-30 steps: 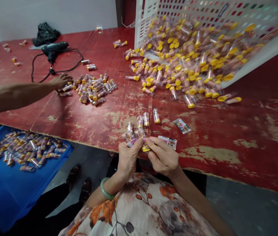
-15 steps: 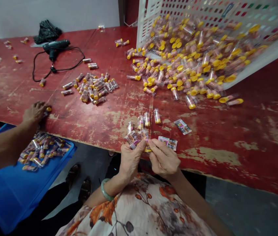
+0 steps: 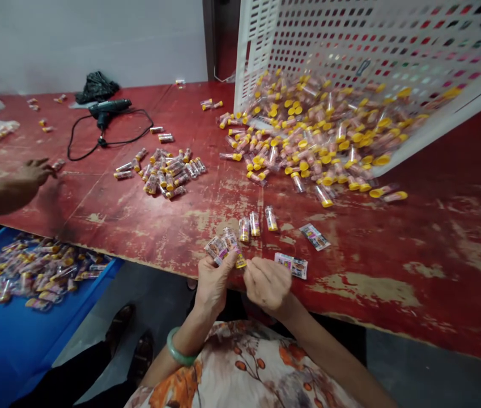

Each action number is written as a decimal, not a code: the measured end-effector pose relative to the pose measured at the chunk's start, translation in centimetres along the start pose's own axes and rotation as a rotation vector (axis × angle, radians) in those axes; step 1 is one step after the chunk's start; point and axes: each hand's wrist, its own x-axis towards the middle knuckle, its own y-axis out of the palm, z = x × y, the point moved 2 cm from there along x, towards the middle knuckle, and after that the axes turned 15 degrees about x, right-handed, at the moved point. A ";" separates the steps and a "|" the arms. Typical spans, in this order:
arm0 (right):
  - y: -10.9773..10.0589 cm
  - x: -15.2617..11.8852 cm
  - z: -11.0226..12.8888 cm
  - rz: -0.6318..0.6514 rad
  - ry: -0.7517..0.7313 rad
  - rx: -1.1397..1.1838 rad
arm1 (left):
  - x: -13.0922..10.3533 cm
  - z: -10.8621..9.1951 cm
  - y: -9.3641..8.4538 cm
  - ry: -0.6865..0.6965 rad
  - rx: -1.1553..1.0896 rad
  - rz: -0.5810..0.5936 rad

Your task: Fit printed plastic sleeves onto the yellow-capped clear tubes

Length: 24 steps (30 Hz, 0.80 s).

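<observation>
My left hand [image 3: 213,286] pinches a printed plastic sleeve [image 3: 216,249] and a small clear tube with a yellow cap [image 3: 241,261], side by side between thumb and fingers at the table's near edge. The tube's body is partly behind my thumb. Close to the yellow cap, my right hand [image 3: 269,283] is closed with its fingers curled; whatever they hold is hidden. Three sleeved tubes [image 3: 254,224] stand just beyond my hands. More flat printed sleeves [image 3: 291,265] lie right beside my right hand, and another single sleeve [image 3: 315,237] lies farther right.
A tipped white basket [image 3: 418,127] spills yellow-capped tubes [image 3: 295,153] onto the red table [image 3: 350,238]. Left of it lies a pile of sleeved tubes [image 3: 170,173], with a corded heat gun [image 3: 103,113] behind. A co-worker's hand [image 3: 32,175] reaches over a blue tray [image 3: 6,334] of tubes.
My right hand has drawn slightly apart from the tube in my left hand. The co-worker's hand has moved away leftward and farther over the table. The view has tilted up.
</observation>
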 end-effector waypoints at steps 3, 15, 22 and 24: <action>1.0 0.5 0.6 0.083 -0.022 -0.047 | 0.3 0.1 -0.5 0.004 0.003 -0.040; 4.7 7.8 -16.8 0.613 0.465 -0.189 | 7.9 -2.7 -6.7 0.272 0.946 -0.313; 8.7 8.4 -22.4 0.673 0.475 -0.167 | 8.5 -1.6 -6.2 0.339 1.053 -0.335; 7.3 8.3 -21.2 0.569 0.464 -0.118 | 8.4 -1.5 -6.6 0.337 1.034 -0.374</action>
